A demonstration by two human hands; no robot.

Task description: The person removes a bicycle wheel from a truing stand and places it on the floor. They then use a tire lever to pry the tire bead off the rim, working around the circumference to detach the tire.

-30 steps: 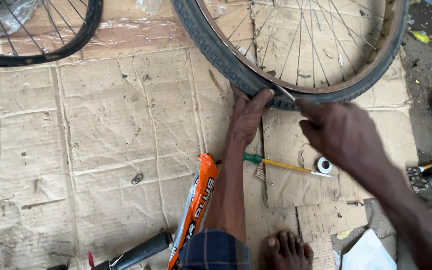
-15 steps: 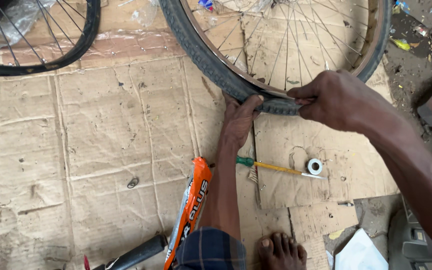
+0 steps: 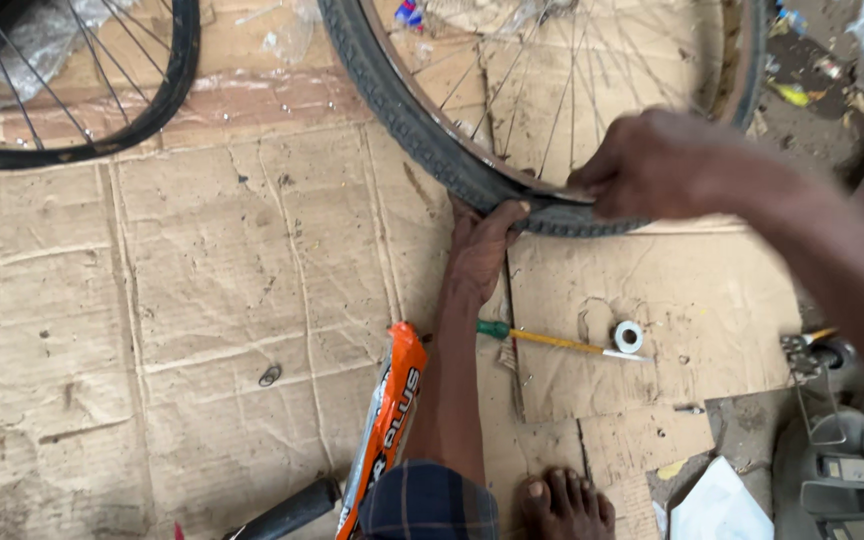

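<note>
At the top of the view the bicycle wheel [image 3: 552, 120] lies on the cardboard [image 3: 232, 300], its far side cut off by the frame edge; the left hand [image 3: 487, 245] clamps the black tyre [image 3: 422, 135] at its near edge, thumb hooked over the top; the right hand [image 3: 657, 165] closes on the tyre just beside it, fingers curled at the rim, though what they pinch is hidden under the knuckles and blurred. Compared with half a second ago, the right hand has slid rightwards along the tyre, so the two hands now sit further apart; the left has stayed put. Below them a screwdriver [image 3: 552, 340] with a green-and-yellow handle rests on the cardboard, a small white roll of tape [image 3: 629, 336] at its tip; an orange bicycle frame tube [image 3: 387, 425] runs down beside the left forearm; a bare foot [image 3: 564, 505] shows at the bottom edge. A second wheel [image 3: 102, 90] is cropped at top left; the cardboard is creased, stained, laid in sheets over rough ground.
</note>
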